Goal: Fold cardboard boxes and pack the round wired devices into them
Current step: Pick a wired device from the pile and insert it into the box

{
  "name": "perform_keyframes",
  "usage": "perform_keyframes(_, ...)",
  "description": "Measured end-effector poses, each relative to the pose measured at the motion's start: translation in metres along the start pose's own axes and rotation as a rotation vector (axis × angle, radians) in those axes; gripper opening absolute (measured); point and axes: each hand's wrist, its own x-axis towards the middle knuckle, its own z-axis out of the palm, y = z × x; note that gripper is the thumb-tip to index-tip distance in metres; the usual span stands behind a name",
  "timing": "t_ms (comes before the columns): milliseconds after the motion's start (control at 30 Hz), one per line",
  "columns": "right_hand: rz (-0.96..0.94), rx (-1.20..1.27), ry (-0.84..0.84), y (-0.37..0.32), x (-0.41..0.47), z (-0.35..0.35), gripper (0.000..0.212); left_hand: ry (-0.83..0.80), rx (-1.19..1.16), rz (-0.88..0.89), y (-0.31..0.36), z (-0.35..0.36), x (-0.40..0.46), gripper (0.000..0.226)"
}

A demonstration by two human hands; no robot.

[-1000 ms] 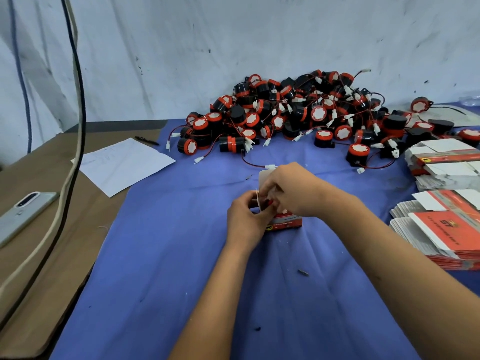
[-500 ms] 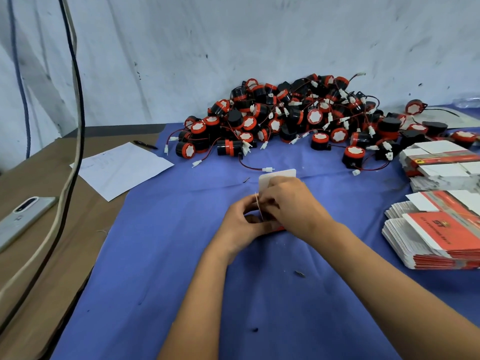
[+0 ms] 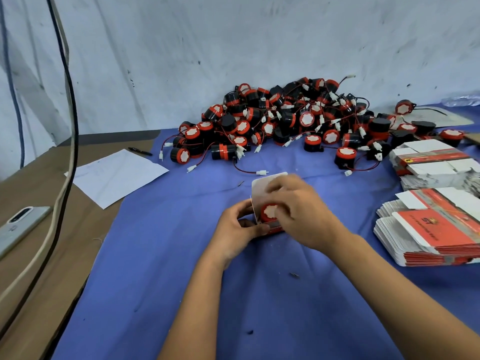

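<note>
- One round wired device (image 3: 269,213) sits inside an open red-and-white box (image 3: 267,196) on the blue cloth (image 3: 181,255); its lid flap stands unclosed.
- The left hand (image 3: 235,229) grips the box's side; the right hand (image 3: 298,211) curls over the device, its grip blurred.
- A large device pile (image 3: 285,118) and flat box stacks (image 3: 431,229) remain, so most packing looks undone.

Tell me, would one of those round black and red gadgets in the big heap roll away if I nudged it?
Probably. The round devices look like short drums, and one on its side could roll. Their thin red wires with white plugs look tangled, so neighbours would likely drag along. Upright ones should just slide.
</note>
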Motion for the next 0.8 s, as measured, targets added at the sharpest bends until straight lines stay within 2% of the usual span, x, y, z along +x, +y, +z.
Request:
perform_keyframes(67,0.16,0.003,0.42,0.015,-0.007,0.003,0.028,-0.015,0.017,-0.003,0.0,-0.002,0.0,0.053)
perform_keyframes(100,0.326,0.104,0.49,0.022,-0.009,0.005,0.025,-0.033,0.012,-0.01,0.001,-0.003,-0.002,0.054)
perform_keyframes(133,0.509,0.271,0.436,0.028,-0.01,0.009,0.02,-0.057,-0.021,-0.023,0.001,-0.003,-0.003,0.053)
perform_keyframes(167,0.654,0.446,0.294,0.033,-0.011,0.015,0.016,-0.093,-0.089,-0.039,0.002,-0.003,-0.003,0.051)
perform_keyframes(200,0.716,0.575,0.146,0.036,-0.013,0.022,0.013,-0.125,-0.192,-0.062,0.003,-0.003,-0.004,0.046)
perform_keyframes(233,0.707,0.61,0.065,0.039,-0.016,0.028,0.012,-0.129,-0.306,-0.098,0.004,-0.002,-0.004,0.039)
perform_keyframes(300,0.635,0.642,0.072,0.043,-0.018,0.034,0.02,-0.021,-0.418,-0.178,0.004,0.003,-0.001,0.027)
perform_keyframes(400,0.507,0.77,0.129,0.041,-0.02,0.035,0.034,0.154,-0.245,-0.132,0.001,0.015,0.003,0.018)
perform_keyframes(500,0.408,0.716,0.058,0.044,-0.026,0.034,0.029,0.282,-0.047,-0.024,-0.004,0.028,0.007,0.028)
perform_keyframes(567,0.389,0.743,-0.068,0.048,-0.029,0.028,0.034,0.36,-0.034,-0.023,-0.007,0.031,0.009,0.046)
perform_keyframes(633,0.395,0.813,-0.16,0.051,-0.032,0.02,0.037,0.362,-0.052,-0.039,-0.006,0.031,0.008,0.059)
perform_keyframes(800,0.334,0.686,-0.085,0.052,-0.034,0.025,0.036,0.186,-0.289,-0.142,0.002,0.017,0.004,0.036)
